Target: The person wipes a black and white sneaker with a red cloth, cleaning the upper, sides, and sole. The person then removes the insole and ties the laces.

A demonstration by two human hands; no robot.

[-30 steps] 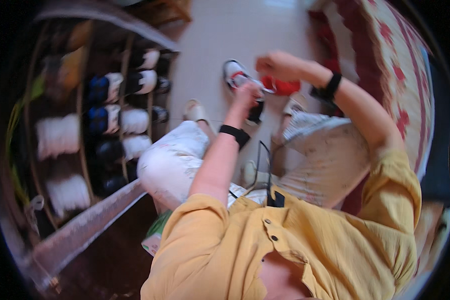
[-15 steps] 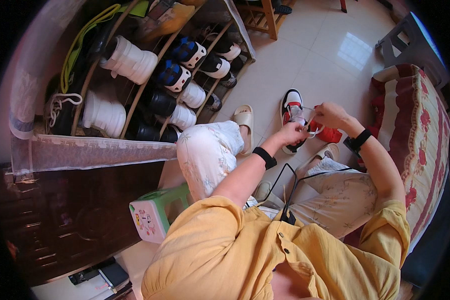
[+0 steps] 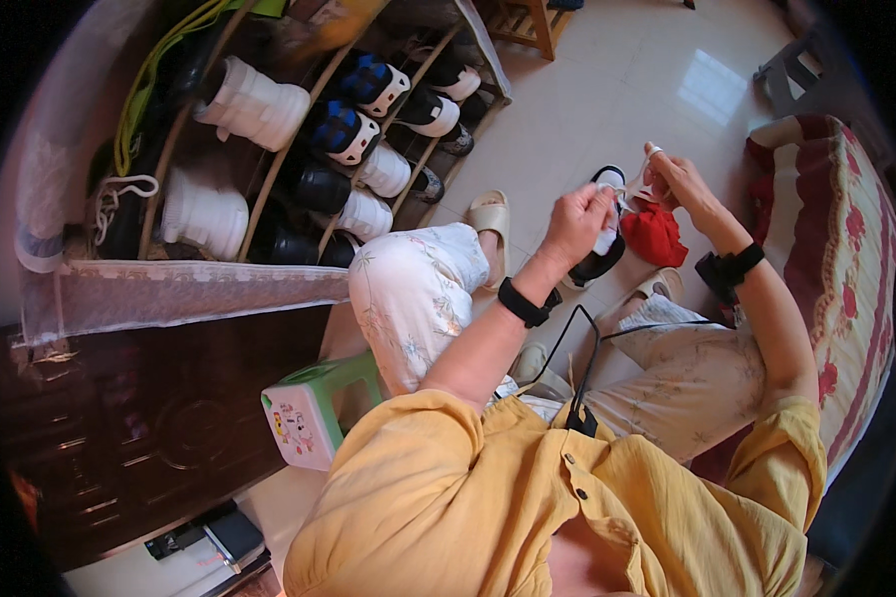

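Observation:
Above a black, white and red sneaker [image 3: 599, 266] on the floor, both my hands are raised. My left hand [image 3: 577, 221] is closed in a pinch on a pale shoelace [image 3: 631, 189] and hides much of the shoe's middle. To its right, my right hand [image 3: 679, 183] has its fingers closed on the same lace, part of it looped by the fingertips. A bright red cloth-like item [image 3: 654, 235] lies beside the shoe, under my right hand.
A shoe rack [image 3: 334, 75] with several white, black and blue shoes stands at the left. Near my left leg is a small pink-and-green stool [image 3: 304, 433]. A floral-covered seat [image 3: 806, 239] is at the right, a grey plastic stool [image 3: 791, 75] behind it.
Both hands have lifted away from the sneaker, drawing the shoelace up. My left hand now covers more of the shoe; my right hand has moved up and slightly right.

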